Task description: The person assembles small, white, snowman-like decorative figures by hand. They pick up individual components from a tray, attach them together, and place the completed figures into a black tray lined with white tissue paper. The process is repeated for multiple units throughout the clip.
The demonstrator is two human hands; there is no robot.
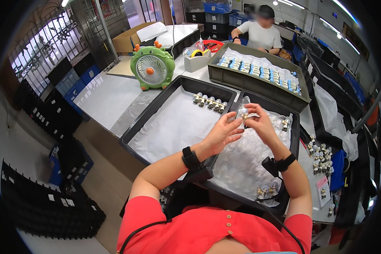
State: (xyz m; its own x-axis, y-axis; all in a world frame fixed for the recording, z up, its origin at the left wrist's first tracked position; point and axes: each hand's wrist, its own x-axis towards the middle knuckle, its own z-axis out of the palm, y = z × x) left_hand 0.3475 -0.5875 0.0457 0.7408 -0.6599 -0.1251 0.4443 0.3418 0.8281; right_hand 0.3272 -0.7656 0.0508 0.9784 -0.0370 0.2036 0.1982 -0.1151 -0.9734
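Above the edge between two black trays, both my hands meet on a small figurine (244, 113) with a pale head. My left hand (222, 134) pinches it from the left with thumb and forefinger, its other fingers spread. Fingertips of my right hand (259, 122) close on it from the right. A clear piece of plastic (245, 100) shows just beyond the fingers; whether it belongs to the figurine I cannot tell. The left tray (207, 84) has a white liner and a short row of figurines (209, 102) at its far end. Crumpled clear bags (241, 158) fill the right tray (296, 131).
An olive crate (258, 86) with rows of blue-topped figurines stands beyond the trays. A green fan (151, 67) and tape dispenser (197, 62) are at the far left. Loose figurines (321, 157) lie at right. A person (262, 36) sits across the table.
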